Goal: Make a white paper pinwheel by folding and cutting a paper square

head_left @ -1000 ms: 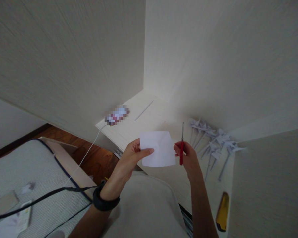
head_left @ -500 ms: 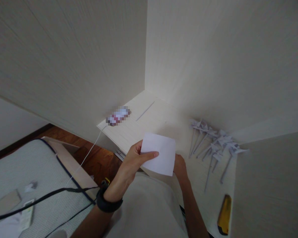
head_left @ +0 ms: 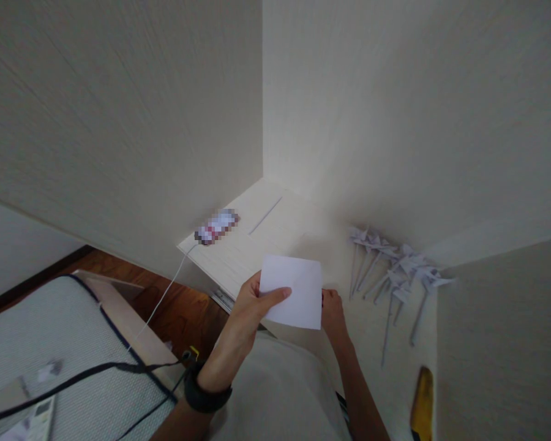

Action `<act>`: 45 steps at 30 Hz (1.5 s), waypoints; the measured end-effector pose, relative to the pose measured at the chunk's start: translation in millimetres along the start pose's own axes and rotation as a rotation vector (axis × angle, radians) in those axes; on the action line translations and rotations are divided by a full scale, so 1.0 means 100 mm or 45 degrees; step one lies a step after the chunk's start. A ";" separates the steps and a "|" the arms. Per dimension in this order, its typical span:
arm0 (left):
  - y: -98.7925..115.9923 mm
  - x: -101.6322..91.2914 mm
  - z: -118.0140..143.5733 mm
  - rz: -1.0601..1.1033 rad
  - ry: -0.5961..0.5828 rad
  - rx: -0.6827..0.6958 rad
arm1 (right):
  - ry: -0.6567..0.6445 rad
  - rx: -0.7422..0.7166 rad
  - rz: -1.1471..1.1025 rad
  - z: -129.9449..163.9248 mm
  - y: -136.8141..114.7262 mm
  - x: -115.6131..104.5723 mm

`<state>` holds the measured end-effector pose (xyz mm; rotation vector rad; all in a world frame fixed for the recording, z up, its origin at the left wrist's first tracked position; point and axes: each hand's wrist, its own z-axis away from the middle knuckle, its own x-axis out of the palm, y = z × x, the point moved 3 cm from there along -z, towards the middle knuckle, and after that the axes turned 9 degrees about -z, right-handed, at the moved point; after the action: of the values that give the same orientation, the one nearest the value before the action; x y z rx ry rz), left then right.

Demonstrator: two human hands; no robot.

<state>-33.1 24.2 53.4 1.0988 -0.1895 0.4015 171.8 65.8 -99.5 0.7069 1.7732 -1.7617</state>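
Observation:
A square sheet of white paper is held up over the shelf's front edge. My left hand grips its left side, thumb flat on top and the other fingers underneath. Just past the paper's right edge, my right hand is closed with its fingers curled in. The paper partly covers those fingertips, so what they hold, if anything, is hidden. Several white paper pinwheels on rolled paper sticks lie to the right of my right hand. A lone thin white stick rests farther back on the shelf.
A phone-like device, blurred out, lies at the shelf's left edge with a white cable. A yellow tool with black ends is at lower right. Panels enclose the pale shelf. At left is a padded grey surface with papers and black straps.
My view has shifted slightly, so the shelf things sit a little lower. The paper stays in my left hand, turned slightly; my right hand remains closed beside its right edge.

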 end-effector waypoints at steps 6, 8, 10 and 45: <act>0.03 0.05 0.01 0.055 0.128 0.051 | -0.199 0.128 -0.477 -0.04 -0.33 -0.09; 0.04 0.05 0.00 0.065 0.168 0.064 | -0.225 0.129 -0.677 -0.03 -0.54 -0.14; 0.05 0.05 0.00 0.075 0.197 0.079 | -0.224 0.131 -0.855 -0.01 -0.76 -0.20; 0.13 -0.03 0.11 -0.210 0.291 0.333 | -0.279 0.135 -1.404 0.01 -1.58 -0.55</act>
<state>-40.9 18.4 68.0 1.3041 0.1594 0.4081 101.5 64.0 51.7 -0.5764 2.0630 -2.4573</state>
